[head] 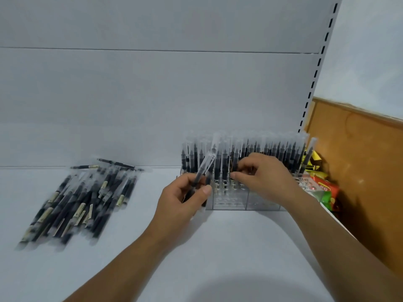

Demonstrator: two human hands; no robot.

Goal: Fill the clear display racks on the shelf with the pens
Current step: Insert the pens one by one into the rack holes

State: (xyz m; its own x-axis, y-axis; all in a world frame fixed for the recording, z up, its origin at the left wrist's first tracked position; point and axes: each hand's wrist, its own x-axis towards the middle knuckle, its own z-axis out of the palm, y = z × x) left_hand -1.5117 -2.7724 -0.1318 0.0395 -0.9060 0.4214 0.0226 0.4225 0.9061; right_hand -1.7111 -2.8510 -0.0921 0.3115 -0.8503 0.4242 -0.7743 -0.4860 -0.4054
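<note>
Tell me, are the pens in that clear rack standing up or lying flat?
Standing upright. The pens in the clear rack sit in packed rows, clear caps up, while the loose pile on the shelf lies flat.

You have two hands in view: left hand (189,194), right hand (262,175). One clear display rack (246,199), packed with upright pens (270,149), too many and too blurred to count. One loose pen pile (80,201). Your left hand holds two or three pens (204,168).
</note>
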